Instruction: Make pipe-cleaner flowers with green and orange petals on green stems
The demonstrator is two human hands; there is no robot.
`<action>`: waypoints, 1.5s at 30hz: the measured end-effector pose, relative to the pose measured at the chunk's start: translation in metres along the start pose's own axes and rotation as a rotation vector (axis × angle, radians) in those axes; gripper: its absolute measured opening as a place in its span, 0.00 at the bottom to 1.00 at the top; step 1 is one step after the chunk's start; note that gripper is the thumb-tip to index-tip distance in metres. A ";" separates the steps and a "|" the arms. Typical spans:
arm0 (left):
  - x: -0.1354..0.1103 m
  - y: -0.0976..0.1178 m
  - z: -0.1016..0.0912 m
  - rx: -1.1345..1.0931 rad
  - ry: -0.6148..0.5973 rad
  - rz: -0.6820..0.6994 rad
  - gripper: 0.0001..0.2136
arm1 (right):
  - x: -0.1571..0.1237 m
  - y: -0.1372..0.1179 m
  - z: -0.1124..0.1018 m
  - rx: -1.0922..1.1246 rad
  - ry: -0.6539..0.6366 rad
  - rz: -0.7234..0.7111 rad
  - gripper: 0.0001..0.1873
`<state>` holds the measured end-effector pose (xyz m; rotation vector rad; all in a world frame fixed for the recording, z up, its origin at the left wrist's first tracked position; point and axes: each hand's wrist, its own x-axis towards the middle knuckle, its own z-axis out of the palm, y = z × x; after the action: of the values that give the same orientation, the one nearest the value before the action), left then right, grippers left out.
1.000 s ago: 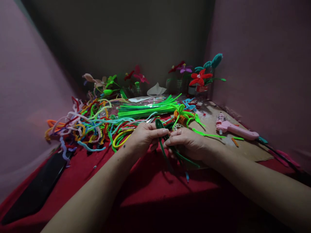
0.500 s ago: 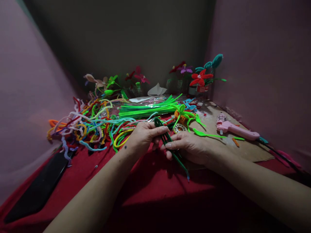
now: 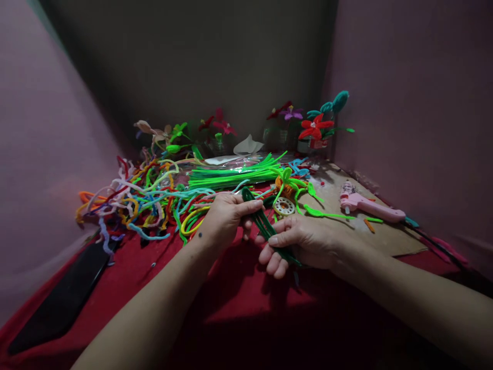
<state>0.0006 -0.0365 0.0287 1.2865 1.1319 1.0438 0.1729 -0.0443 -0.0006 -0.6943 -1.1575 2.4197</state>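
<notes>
Both hands hold one folded dark green pipe cleaner point(image 3: 262, 222) above the red cloth point(image 3: 239, 298). My left hand point(image 3: 227, 216) pinches its looped upper end between thumb and fingers. My right hand point(image 3: 298, 241) grips the lower part, thumb on top, fingers curled beneath, and the strands run out under the palm. Just behind the hands lie a white round spool point(image 3: 284, 206) and an orange and bright green pipe cleaner piece point(image 3: 288, 182).
A tangle of many-coloured pipe cleaners point(image 3: 142, 198) spreads at the left, and a bundle of neon green ones point(image 3: 234, 176) lies behind. A pink glue gun point(image 3: 367, 205) rests on the cardboard sheet point(image 3: 385, 236) at the right. Pipe cleaner flowers point(image 3: 316, 126) stand at the back wall. A black flat object point(image 3: 61, 298) lies at lower left.
My right hand has slid down and toward me along the green pipe cleaner, drawing it straighter. The left hand has stayed on the looped end. The white spool is now uncovered.
</notes>
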 end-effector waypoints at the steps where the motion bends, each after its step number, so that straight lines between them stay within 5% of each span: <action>1: -0.001 0.000 0.001 0.033 0.020 0.023 0.11 | 0.000 0.001 0.001 -0.022 0.023 0.009 0.07; 6: -0.007 0.004 0.007 0.247 0.071 0.145 0.11 | -0.001 0.005 0.006 -0.108 0.165 0.061 0.08; 11: -0.015 0.010 0.010 0.545 0.217 0.561 0.14 | -0.007 0.008 0.015 -0.046 0.271 0.104 0.13; 14: -0.014 0.014 0.005 0.362 0.250 0.405 0.17 | -0.013 0.014 0.023 -0.095 0.264 0.016 0.10; 19: -0.006 0.015 -0.003 -0.142 0.125 0.017 0.13 | -0.017 0.029 0.030 -0.386 0.399 -0.261 0.10; 23: -0.004 0.013 0.000 -0.210 0.085 -0.007 0.13 | -0.019 0.039 0.031 -0.460 0.454 -0.311 0.15; 26: -0.007 0.012 0.002 -0.182 0.060 0.008 0.13 | -0.025 0.041 0.032 -0.722 0.490 -0.389 0.16; 30: -0.008 0.016 -0.004 -0.178 0.014 0.041 0.12 | -0.042 0.030 0.031 -0.964 0.276 -0.165 0.21; 32: -0.009 0.018 -0.006 -0.196 -0.017 0.043 0.12 | -0.051 0.014 0.028 -1.003 0.313 -0.198 0.19; 35: -0.009 0.018 -0.006 -0.150 -0.066 0.015 0.14 | -0.056 -0.015 0.024 -0.943 0.453 -0.376 0.16; 39: -0.008 0.013 -0.004 -0.110 -0.098 0.011 0.16 | -0.042 -0.044 0.018 -0.607 0.111 -0.374 0.27; 45: -0.011 0.011 0.000 -0.001 -0.176 0.016 0.13 | -0.001 -0.042 0.014 -0.478 0.199 -0.553 0.15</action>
<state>-0.0012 -0.0473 0.0403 1.3609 0.9891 0.9235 0.1701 -0.0281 0.0410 -0.6225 -1.6051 1.6002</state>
